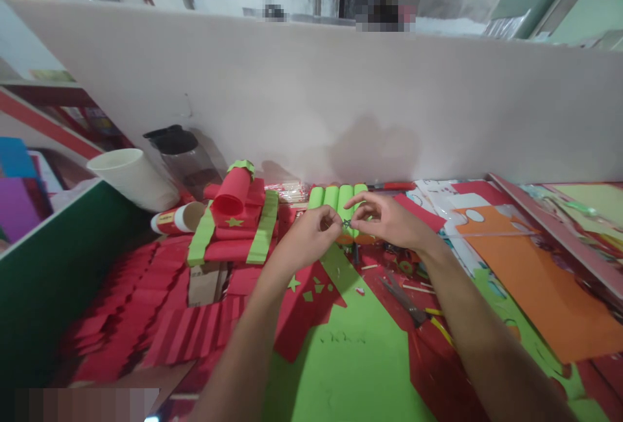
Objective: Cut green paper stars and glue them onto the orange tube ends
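My left hand (318, 227) and my right hand (387, 219) are close together, fingertips pinched around a small dark-outlined star (346, 223). Just behind them lies a row of light green paper rolls (344, 196) with orange below. Under my left wrist is a red paper piece (296, 328) bearing a small green star (293, 283) and several green scraps (318, 287). A large green sheet (360, 370) with drawn marks spreads between my forearms. Left of my left hand stands a red paper tank model (233, 227) with green strips and a yellowish star.
Scissors (411, 308) with yellow handles lie by my right forearm. Folded red paper strips (121, 298) cover the left side, near a paper cup (178, 219), a white bucket (131, 178) and a dark-lidded jug (182, 156). Orange sheets (540, 285) lie right; a white partition (292, 97) stands behind.
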`<state>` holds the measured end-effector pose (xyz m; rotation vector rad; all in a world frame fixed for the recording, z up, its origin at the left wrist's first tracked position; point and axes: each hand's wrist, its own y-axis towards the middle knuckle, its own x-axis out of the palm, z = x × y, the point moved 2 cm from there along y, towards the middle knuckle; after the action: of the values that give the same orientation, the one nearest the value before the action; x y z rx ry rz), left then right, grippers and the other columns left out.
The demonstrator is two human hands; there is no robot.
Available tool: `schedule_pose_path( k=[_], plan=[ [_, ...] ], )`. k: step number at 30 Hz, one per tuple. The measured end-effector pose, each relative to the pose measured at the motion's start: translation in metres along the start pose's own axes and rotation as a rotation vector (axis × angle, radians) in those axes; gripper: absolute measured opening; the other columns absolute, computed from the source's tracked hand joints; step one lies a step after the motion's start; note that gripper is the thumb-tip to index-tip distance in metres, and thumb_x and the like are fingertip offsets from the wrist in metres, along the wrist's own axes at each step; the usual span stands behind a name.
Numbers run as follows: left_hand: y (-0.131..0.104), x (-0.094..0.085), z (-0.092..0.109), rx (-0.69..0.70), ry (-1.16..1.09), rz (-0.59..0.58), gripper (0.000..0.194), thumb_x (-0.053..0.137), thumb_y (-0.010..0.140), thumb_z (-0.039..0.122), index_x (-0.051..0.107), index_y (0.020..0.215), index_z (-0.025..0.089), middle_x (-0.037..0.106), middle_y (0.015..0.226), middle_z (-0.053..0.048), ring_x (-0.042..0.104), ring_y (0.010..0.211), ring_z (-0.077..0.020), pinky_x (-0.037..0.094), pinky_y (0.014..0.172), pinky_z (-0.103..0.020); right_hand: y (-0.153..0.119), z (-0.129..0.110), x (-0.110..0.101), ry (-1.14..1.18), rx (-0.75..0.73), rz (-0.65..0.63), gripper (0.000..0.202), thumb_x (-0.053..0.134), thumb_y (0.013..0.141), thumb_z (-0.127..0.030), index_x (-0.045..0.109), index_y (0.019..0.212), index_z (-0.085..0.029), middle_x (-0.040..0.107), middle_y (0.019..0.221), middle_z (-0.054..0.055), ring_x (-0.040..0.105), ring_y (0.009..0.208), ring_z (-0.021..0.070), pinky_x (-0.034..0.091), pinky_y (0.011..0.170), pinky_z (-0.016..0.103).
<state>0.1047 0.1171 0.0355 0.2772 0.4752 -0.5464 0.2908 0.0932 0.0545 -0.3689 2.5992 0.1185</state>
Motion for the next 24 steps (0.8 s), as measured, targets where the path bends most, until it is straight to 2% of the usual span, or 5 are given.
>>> schedule_pose_path(
  k=[5, 10, 19, 24],
  plan=[
    [0.0018, 0.0002, -0.0088, -0.071, -0.05, -0.008, 0.018, 0.049, 0.086, 0.032, 0.06, 0.084, 0.017, 0.064, 0.078, -0.002, 0.059, 0.072, -0.0162, 0.045, 0.065, -0.027, -0.001, -0.0007, 0.0, -0.024, 0.004, -0.007, 0.029, 0.064, 0.086, -0.025, 0.059, 0.115, -0.026, 0.068, 0.09, 0.001, 0.063, 0.08, 0.0179, 0.046, 0.066, 0.029],
    [0.0019, 0.0014, -0.0094, -0.068, -0.05, -0.008, 0.018, 0.049, 0.085, 0.032, 0.06, 0.08, 0.018, 0.061, 0.075, -0.001, 0.057, 0.069, -0.0152, 0.044, 0.063, -0.027, -0.0006, 0.0, 0.0029, -0.004, -0.022, -0.019, 0.026, 0.062, 0.09, -0.031, 0.06, 0.115, -0.027, 0.066, 0.092, 0.003, 0.064, 0.088, 0.0199, 0.048, 0.069, 0.03],
    [-0.0001, 0.0011, -0.0068, -0.117, -0.143, -0.116, 0.018, 0.05, 0.085, 0.033, 0.06, 0.081, 0.018, 0.058, 0.074, 0.001, 0.055, 0.067, -0.0139, 0.042, 0.062, -0.026, -0.0019, 0.0024, 0.0068, -0.057, 0.025, -0.057, 0.031, 0.063, 0.086, -0.022, 0.059, 0.116, -0.029, 0.066, 0.091, 0.0, 0.063, 0.08, 0.0165, 0.047, 0.068, 0.028],
    [-0.0005, -0.0005, -0.009, -0.156, -0.13, -0.147, 0.02, 0.049, 0.084, 0.032, 0.06, 0.079, 0.017, 0.059, 0.073, -0.001, 0.055, 0.066, -0.0149, 0.04, 0.062, -0.027, -0.0033, -0.0016, 0.0025, -0.094, 0.025, -0.076, 0.026, 0.062, 0.086, -0.023, 0.059, 0.112, -0.026, 0.066, 0.088, 0.001, 0.062, 0.078, 0.0168, 0.047, 0.067, 0.028]
  ],
)
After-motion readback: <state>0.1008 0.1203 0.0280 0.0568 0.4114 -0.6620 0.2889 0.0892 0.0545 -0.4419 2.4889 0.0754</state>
